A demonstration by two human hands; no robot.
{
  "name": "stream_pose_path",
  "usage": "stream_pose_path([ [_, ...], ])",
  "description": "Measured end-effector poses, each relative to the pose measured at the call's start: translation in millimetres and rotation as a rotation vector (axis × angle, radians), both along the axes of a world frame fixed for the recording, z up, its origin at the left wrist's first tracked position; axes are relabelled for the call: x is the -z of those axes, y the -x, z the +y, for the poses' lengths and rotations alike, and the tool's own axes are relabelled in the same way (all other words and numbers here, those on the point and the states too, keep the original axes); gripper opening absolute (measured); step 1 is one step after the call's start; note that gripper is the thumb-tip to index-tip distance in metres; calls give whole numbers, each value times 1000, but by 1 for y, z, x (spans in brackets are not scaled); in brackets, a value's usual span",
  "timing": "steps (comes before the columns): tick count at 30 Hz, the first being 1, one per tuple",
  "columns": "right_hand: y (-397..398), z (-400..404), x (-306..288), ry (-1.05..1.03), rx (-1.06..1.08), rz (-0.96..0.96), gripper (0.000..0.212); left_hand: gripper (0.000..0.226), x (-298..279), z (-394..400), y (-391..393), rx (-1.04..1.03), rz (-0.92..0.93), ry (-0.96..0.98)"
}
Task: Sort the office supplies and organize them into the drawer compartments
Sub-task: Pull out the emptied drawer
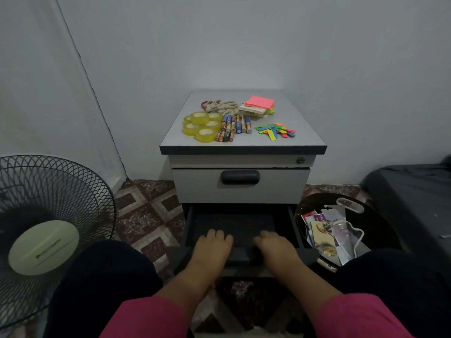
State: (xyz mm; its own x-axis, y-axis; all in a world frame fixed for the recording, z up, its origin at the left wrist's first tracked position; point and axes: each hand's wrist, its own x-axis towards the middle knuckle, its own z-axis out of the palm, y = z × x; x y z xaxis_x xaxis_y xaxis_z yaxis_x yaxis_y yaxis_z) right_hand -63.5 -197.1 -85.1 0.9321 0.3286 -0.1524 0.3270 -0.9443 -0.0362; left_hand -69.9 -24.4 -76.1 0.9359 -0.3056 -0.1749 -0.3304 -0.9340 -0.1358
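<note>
Head view, hands: left hand and right hand rest low in the frame on the front edge of the bottom drawer, fingers curled over its lip, pinching nothing; pink sleeves behind them.
Bottom drawer: pulled out at lower centre, its inside dark; compartments cannot be made out.
Upper drawer: upper drawer closed, dark handle at mid-front.
Tape rolls: tape rolls heaped at the left of the cabinet top; likely light, stiff and slick, best taken across the ring or through the hole.
Markers: markers in a row just right of the tape; hard barrels apt to roll, so grasp several at mid-length.
Paper flags: paper flags scattered at right; thin, probably flimsy, better gathered or slid to the edge.
Scissors: scissors farther back; rigid, safest held by the handles.
Sticky notes: sticky notes stacked at rear right; soft pads, gripped by the sides.
</note>
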Motion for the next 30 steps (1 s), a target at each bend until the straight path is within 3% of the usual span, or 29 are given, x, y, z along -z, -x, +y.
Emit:
stream_pose_path([
  [2, -1, 2, -3, -45, 98, -57, 28, 37, -1, -3, -3, -12, -77, 51],
  [4, -2, 3, -4, -99, 225, -36, 19, 23, 2, -5, -4, -107, -38, 145],
  [7, -5, -1, 0, -157, 410, 141, 18, 31, 15, -4, -10, -364, 214, 373],
  [9, -9, -4, 8, -222, 482, 206, 21, 35, 20, -4, -14, -430, 304, 456],
  [16, -26, 1, 27, -524, 611, 286, 28, 35, 25, -4, -27, -486, 440, 573],
  [23, -41, 7, 26, -1046, 875, 381, 30, 40, 8, -17, -36, -535, 523, 634],
  [27, -46, 10, 23, -1254, 971, 452, 37, 38, -16, -19, -54, -525, 479, 710],
  [30, -48, 12, 17, -1351, 964, 481, 34, 53, -32, -19, -69, -506, 441, 852],
])
